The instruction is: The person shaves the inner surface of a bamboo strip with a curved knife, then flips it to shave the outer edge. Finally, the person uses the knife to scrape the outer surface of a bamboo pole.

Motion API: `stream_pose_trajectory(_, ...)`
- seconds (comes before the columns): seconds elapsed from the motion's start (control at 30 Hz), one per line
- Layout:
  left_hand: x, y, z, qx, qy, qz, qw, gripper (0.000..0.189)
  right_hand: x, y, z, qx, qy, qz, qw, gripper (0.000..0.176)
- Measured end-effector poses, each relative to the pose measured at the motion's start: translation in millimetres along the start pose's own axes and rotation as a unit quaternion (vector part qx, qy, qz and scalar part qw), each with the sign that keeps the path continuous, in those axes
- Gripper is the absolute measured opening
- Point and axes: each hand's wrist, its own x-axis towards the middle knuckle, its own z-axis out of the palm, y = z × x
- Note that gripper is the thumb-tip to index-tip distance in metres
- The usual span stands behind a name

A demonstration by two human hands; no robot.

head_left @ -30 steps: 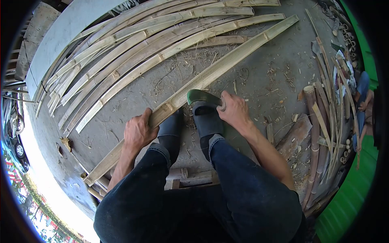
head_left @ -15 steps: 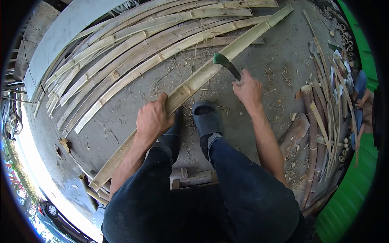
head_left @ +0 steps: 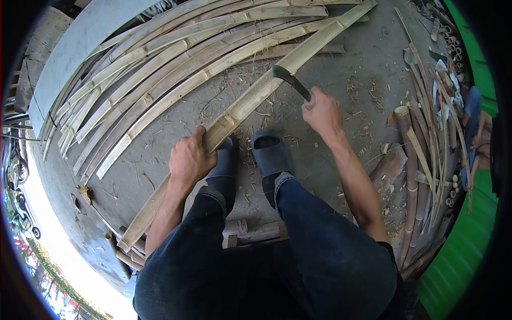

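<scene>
A long split bamboo strip (head_left: 253, 98) runs diagonally across the view, its hollow side with the node ridges facing up. My left hand (head_left: 188, 160) is wrapped around it below the middle, thumb lying along the top. In my right hand (head_left: 323, 114) is the handle of a sickle (head_left: 295, 82) with a dark, curved blade. The blade's greenish end overlaps the strip's hollow face, up-strip from my left hand. My sandaled feet (head_left: 272, 154) are planted beneath the strip.
Several split bamboo strips (head_left: 176, 88) lie fanned out at the upper left. Bamboo poles and thin slats (head_left: 413, 176) are piled at right, beside a green corrugated panel (head_left: 464, 256). Shavings litter the concrete floor. Another person's hand (head_left: 482, 141) shows at the right edge.
Both hands, the strip and the sickle have shifted a little left and up in view. The sickle's blade stays over the strip, and both grips are unchanged.
</scene>
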Motion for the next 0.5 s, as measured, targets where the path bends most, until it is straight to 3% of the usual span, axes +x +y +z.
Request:
stream_pose_trajectory(0.07,3,-1,1,-0.016,0.013,-0.002,1.000,0.031,-18,-42,-7,0.041,-0.018,-0.011,0.999,0.029)
stream_pose_trajectory(0.1,-2,-2,1,-0.018,0.012,-0.004,1.000,0.031,-28,-55,-2,0.010,-0.081,-0.063,0.995,0.029)
stream_pose_trajectory(0.27,-20,-6,-1,-0.003,0.024,0.027,0.999,0.028,21,37,15,0.001,0.021,-0.004,1.000,0.029)
stream_pose_trajectory(0.37,-9,-10,-5,0.006,0.027,0.015,0.999,0.029,8,-8,-16,0.000,-0.025,0.041,0.999,0.029)
stream_pose_trajectory(0.43,-13,-11,-3,0.002,0.031,0.019,0.999,0.029,-15,-39,-13,-0.002,-0.061,-0.051,0.997,0.029)
stream_pose_trajectory(0.5,-21,-14,-4,0.001,0.001,0.009,1.000,0.028,11,7,-8,-0.021,-0.029,-0.033,0.999,0.030)
